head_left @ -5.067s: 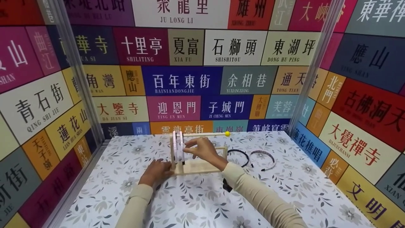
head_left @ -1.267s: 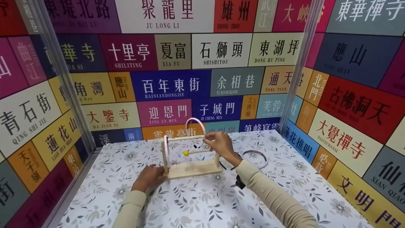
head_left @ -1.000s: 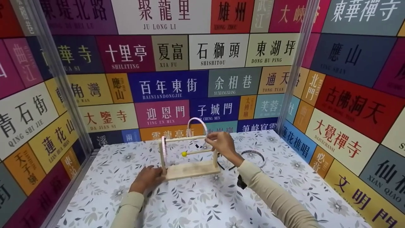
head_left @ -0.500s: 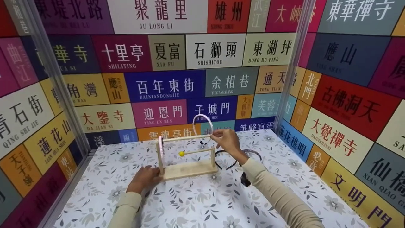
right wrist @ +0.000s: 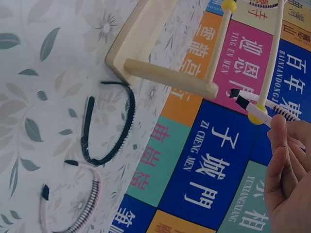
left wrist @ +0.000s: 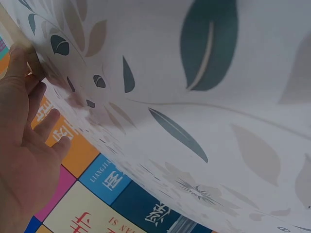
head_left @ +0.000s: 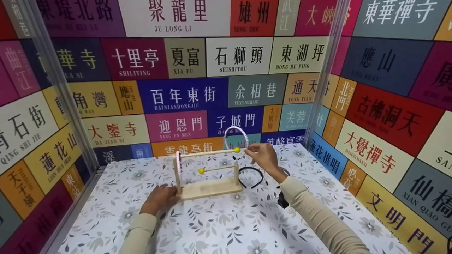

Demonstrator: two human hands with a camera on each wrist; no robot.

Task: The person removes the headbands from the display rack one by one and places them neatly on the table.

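A wooden headband stand (head_left: 212, 188) with two rods tipped by yellow balls stands on the table. My left hand (head_left: 160, 199) holds the left end of its base; in the left wrist view, fingers (left wrist: 18, 60) lie against the wood. A pink-white headband (head_left: 179, 165) hangs on the upper rod, beside the left post. My right hand (head_left: 263, 157) pinches another pink-white headband (head_left: 236, 128), arch up, at the upper rod's yellow ball (head_left: 237, 150). Its dark tips (right wrist: 243, 101) show beside that ball in the right wrist view. Whether it still surrounds the rod, I cannot tell.
A black headband (right wrist: 131, 116) lies on the table right of the stand. Another pink headband with dark teeth (right wrist: 92, 199) lies beside it, partly behind my right forearm in the head view. Sign-printed walls (head_left: 182, 93) enclose the flower-patterned table (head_left: 212, 225).
My right hand has drawn one of the two pink-white headbands rightward along the upper rod, from the left post to the ball end. My left hand stays at the stand's base.
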